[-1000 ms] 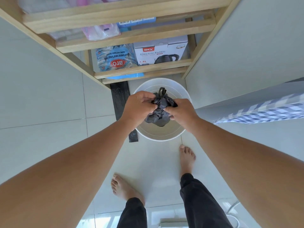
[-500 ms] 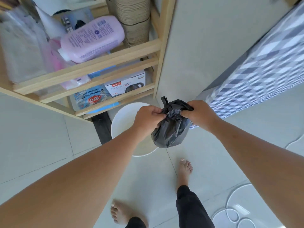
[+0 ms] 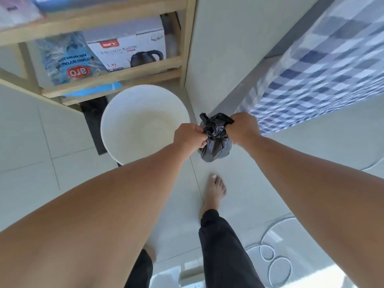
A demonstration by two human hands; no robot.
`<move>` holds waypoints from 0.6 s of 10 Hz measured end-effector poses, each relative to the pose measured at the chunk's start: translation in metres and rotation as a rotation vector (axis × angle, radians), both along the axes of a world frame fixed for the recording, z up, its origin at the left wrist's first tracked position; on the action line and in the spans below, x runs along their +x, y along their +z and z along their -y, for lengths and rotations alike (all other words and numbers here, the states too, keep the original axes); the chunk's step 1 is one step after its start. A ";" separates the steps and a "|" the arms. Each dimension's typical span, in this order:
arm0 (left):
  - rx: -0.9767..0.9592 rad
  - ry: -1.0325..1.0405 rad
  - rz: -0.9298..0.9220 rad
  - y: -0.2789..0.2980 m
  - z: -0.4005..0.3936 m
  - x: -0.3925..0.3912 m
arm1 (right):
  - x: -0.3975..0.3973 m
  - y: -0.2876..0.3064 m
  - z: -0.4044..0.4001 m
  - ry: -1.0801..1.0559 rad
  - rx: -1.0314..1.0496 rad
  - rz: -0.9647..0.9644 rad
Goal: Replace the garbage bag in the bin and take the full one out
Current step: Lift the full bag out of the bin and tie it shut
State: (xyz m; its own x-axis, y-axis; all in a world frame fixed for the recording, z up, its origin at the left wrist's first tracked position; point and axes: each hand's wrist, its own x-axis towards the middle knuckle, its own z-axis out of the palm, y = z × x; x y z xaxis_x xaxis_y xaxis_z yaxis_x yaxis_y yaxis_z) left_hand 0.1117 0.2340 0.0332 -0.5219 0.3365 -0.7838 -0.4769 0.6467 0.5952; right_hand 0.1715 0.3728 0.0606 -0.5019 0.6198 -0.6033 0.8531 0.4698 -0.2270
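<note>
Left hand (image 3: pixel 190 135) grip: pinches the gathered neck of the black bag (image 3: pixel 216 142).
Right hand (image 3: pixel 245 127) grip: holds the neck's other side.
Bag: hangs below both grips, long axis vertical, off the floor.
Bin (image 3: pixel 124 125): unlined, left of the grips, nearer the left hand.

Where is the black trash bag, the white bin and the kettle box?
black trash bag (image 3: pixel 216 145), head view, bulging lower body.
white bin (image 3: pixel 133 94), head view, far rim.
kettle box (image 3: pixel 128 49), head view, printed front.
</note>
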 end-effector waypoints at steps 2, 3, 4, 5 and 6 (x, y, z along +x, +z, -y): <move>-0.040 -0.052 0.034 -0.069 -0.018 0.019 | 0.000 -0.060 -0.002 0.004 -0.018 0.058; -0.041 -0.055 0.045 -0.074 -0.022 0.019 | -0.001 -0.066 -0.001 0.049 -0.094 0.106; 0.031 0.024 0.212 -0.064 -0.015 0.009 | -0.008 -0.059 -0.002 0.070 -0.153 0.076; 0.098 0.018 0.276 -0.044 -0.010 -0.005 | -0.011 -0.051 -0.001 0.053 -0.146 0.081; 0.121 0.101 0.253 -0.016 0.014 -0.030 | -0.017 -0.032 0.009 0.046 -0.149 0.055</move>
State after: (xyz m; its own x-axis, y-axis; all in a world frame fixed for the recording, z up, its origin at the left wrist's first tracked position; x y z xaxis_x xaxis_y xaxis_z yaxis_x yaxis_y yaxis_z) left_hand 0.0819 0.2205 0.0168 -0.3504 0.3921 -0.8506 -0.6784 0.5199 0.5191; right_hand 0.1541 0.3641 0.0291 -0.4917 0.4986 -0.7139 0.8443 0.4736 -0.2508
